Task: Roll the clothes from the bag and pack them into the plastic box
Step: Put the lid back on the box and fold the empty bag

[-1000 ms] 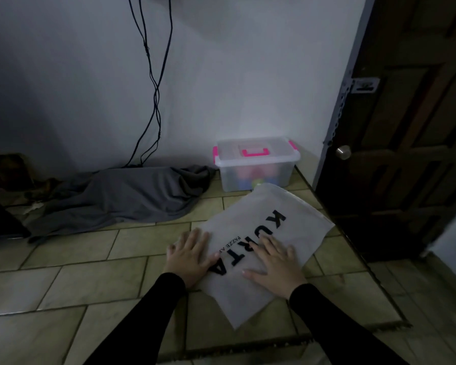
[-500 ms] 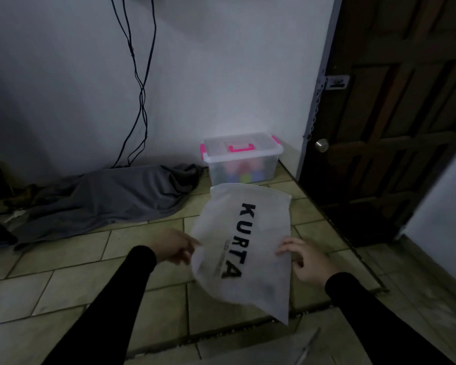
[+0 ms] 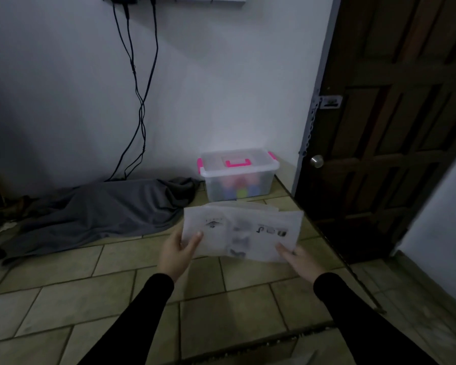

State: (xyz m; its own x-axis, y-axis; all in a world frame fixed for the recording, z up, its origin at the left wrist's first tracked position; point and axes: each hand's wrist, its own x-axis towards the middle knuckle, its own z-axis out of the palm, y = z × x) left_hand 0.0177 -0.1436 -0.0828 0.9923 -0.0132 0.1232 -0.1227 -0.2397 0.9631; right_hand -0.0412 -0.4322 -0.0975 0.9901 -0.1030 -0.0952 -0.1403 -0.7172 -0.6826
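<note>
Flat white fabric bag (image 3: 241, 234) held up off the tiles — pinched by left hand (image 3: 175, 252), gripped at its corner by right hand (image 3: 302, 262).

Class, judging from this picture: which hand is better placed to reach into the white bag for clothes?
Probably right. The left hand grips the white fabric bag, thumb on top; the right hand only touches its corner.

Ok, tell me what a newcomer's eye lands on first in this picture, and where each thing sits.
First, the white bag, held up off the tiled floor between the left hand and the right hand, its print blurred. Behind it, against the wall, stands the clear plastic box with pink handle and latches, lid on, coloured things inside. Left of the box lies a crumpled grey cloth.
</note>
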